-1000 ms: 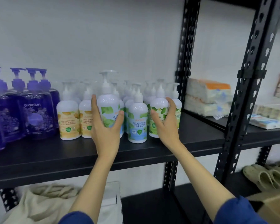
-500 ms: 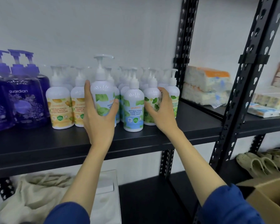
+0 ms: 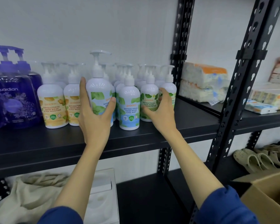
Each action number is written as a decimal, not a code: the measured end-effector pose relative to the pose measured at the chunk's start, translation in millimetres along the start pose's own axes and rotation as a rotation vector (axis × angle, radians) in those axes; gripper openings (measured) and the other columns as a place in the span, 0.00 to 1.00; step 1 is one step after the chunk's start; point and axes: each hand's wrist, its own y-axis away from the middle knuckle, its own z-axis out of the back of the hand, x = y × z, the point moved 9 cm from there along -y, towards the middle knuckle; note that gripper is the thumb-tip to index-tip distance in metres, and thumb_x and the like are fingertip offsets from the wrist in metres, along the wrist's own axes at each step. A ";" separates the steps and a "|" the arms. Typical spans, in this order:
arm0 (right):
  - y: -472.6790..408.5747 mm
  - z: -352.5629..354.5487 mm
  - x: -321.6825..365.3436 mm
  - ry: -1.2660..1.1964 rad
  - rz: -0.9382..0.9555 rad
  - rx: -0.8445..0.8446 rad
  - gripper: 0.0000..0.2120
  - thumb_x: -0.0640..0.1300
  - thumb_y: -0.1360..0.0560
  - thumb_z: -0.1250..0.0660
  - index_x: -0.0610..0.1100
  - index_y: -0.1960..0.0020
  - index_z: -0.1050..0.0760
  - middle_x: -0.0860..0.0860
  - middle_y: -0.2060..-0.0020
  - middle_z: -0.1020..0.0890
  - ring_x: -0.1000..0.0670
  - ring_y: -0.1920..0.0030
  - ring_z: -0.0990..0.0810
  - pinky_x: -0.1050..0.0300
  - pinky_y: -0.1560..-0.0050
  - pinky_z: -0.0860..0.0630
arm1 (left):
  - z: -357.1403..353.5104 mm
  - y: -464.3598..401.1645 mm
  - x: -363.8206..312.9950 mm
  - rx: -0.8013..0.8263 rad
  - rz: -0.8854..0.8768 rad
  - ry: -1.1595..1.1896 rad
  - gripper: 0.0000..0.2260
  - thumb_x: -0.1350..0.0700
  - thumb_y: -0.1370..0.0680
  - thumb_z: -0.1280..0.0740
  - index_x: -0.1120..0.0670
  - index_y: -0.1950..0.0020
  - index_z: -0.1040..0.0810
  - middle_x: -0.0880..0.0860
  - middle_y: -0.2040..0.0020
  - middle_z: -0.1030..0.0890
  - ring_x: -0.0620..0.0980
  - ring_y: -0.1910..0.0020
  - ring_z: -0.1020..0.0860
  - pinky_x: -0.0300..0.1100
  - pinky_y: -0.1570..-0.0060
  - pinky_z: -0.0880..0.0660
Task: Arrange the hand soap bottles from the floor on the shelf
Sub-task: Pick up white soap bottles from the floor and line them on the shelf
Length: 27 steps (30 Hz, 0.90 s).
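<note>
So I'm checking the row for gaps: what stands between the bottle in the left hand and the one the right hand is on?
In the head view, one upright Cool Mint bottle stands between the left hand's bottle and the right hand's green-label bottle.

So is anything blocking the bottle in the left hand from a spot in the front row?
Nothing visible. The left hand holds the mint bottle over a gap between the yellow bottle and the Cool Mint bottle.
</note>
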 end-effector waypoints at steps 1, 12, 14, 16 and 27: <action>0.5 -0.7 1.5 0.004 0.012 0.007 0.39 0.48 0.32 0.25 0.46 0.28 0.42 0.47 0.34 0.33 0.49 0.38 0.30 0.53 0.41 0.28 | 0.5 -0.1 -0.3 -0.003 0.002 0.002 0.35 0.52 0.25 0.29 0.42 0.24 0.45 0.40 0.28 0.35 0.31 0.37 0.34 0.26 0.41 0.35; 0.4 0.5 3.5 0.084 0.005 0.007 0.37 0.40 0.30 0.27 0.44 0.27 0.42 0.46 0.33 0.33 0.47 0.36 0.31 0.52 0.38 0.29 | -1.4 -1.0 3.4 0.004 0.003 0.022 0.36 0.52 0.25 0.29 0.42 0.24 0.45 0.34 0.33 0.36 0.23 0.42 0.34 0.24 0.41 0.35; -0.2 0.4 3.6 0.108 0.006 0.006 0.36 0.40 0.29 0.27 0.44 0.27 0.42 0.45 0.33 0.33 0.47 0.36 0.31 0.52 0.38 0.30 | -2.0 -1.0 4.0 0.009 -0.001 0.021 0.36 0.53 0.25 0.29 0.42 0.24 0.45 0.30 0.36 0.37 0.20 0.43 0.35 0.24 0.41 0.35; -0.9 0.5 3.0 0.142 0.001 0.005 0.36 0.40 0.28 0.28 0.44 0.27 0.43 0.45 0.33 0.34 0.46 0.36 0.31 0.53 0.40 0.31 | -1.7 -0.9 4.3 0.009 -0.003 0.017 0.36 0.53 0.25 0.29 0.43 0.24 0.45 0.30 0.36 0.37 0.19 0.44 0.35 0.23 0.42 0.35; -5.2 -2.0 0.3 0.225 -0.033 0.019 0.37 0.40 0.27 0.29 0.43 0.25 0.46 0.43 0.34 0.34 0.43 0.37 0.30 0.51 0.40 0.31 | -0.3 -0.4 1.4 -0.003 -0.007 0.001 0.35 0.52 0.25 0.29 0.43 0.24 0.45 0.34 0.34 0.36 0.28 0.40 0.35 0.27 0.40 0.35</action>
